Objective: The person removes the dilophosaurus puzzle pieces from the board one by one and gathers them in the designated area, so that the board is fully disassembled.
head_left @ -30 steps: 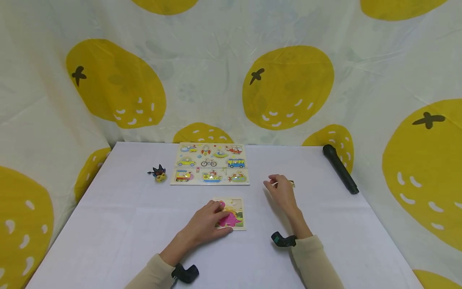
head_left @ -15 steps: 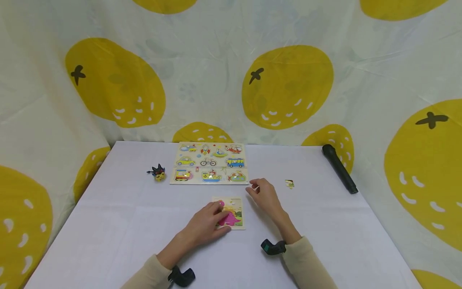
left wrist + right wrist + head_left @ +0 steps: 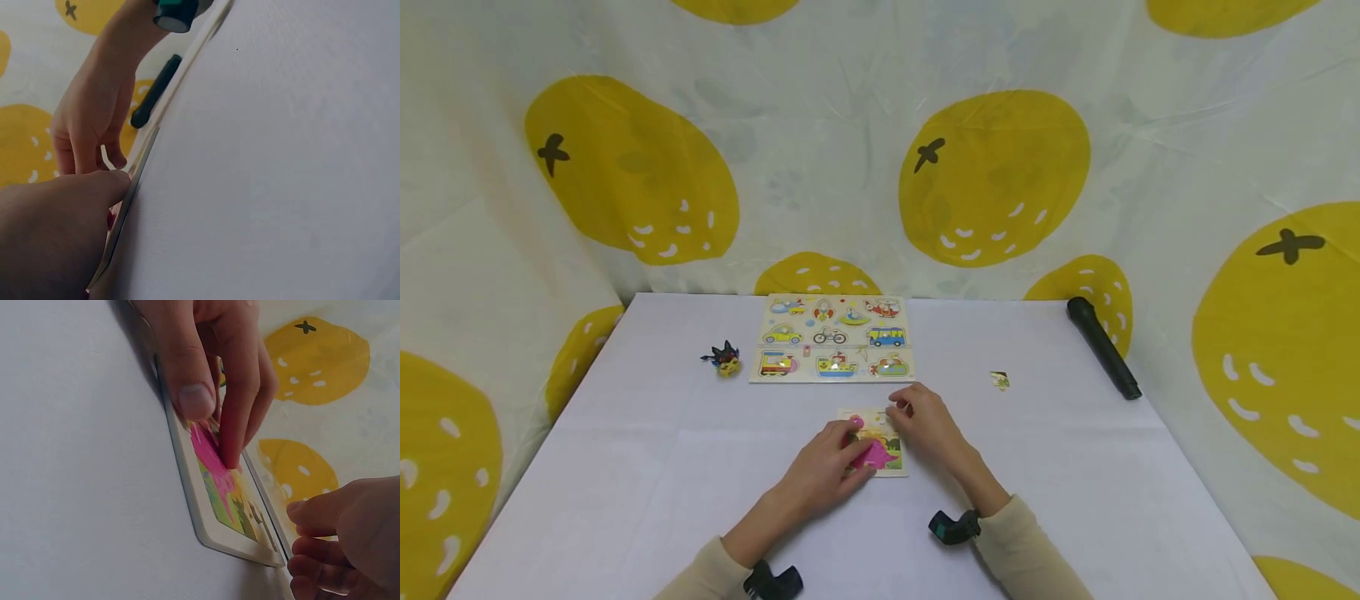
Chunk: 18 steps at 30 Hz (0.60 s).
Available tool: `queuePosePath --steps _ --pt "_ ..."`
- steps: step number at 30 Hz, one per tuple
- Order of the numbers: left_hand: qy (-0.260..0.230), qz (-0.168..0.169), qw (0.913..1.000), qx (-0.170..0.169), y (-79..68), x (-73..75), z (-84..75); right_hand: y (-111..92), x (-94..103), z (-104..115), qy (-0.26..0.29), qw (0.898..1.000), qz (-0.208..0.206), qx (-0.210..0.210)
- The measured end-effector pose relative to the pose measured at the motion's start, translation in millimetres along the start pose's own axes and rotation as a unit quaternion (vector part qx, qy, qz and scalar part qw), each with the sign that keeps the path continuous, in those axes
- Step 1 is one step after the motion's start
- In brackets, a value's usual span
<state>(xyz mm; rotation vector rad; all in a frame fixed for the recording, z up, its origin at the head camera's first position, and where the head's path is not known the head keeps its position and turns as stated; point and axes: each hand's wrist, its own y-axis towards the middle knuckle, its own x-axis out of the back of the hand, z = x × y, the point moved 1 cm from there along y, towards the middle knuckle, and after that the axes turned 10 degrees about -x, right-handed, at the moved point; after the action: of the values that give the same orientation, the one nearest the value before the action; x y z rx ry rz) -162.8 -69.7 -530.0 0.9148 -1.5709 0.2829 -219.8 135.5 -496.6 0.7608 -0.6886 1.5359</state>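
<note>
A small square jigsaw puzzle (image 3: 891, 472) with a pink dinosaur lies in front of me. My left hand (image 3: 820, 468) rests on its left side, with the index fingertip on the dinosaur and the thumb at the near edge in the right wrist view. At the puzzle's upper right corner is my right hand (image 3: 927, 425), thumb and fingers pinched together. A thin pale puzzle piece (image 3: 104, 156) shows as a sliver between them in the left wrist view, mostly hidden. One loose puzzle piece (image 3: 1000, 380) lies on the table to the right.
Behind the puzzle lies a larger wooden board (image 3: 831, 337) with vehicle pictures. A small dark and yellow figurine (image 3: 725, 358) stands left of it. Toward the back right lies a black microphone-like stick (image 3: 1105, 348). A fruit-print cloth (image 3: 842, 167) hangs behind the white table.
My right hand has moved left from beside the loose piece to the puzzle's upper right corner, uncovering the loose piece. My left hand stays on the puzzle.
</note>
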Motion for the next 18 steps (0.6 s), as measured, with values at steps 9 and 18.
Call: queuePosePath --steps 9,18 --pt "0.005 -0.022 0.9997 -0.012 -0.8 -1.3 0.7 -5 -8.4 2 -0.01 0.999 0.031 0.023" --pt "0.007 -0.014 0.9999 -0.005 -1.5 -1.9 1.3 -6 -14.0 3 -0.028 0.999 0.044 0.012"
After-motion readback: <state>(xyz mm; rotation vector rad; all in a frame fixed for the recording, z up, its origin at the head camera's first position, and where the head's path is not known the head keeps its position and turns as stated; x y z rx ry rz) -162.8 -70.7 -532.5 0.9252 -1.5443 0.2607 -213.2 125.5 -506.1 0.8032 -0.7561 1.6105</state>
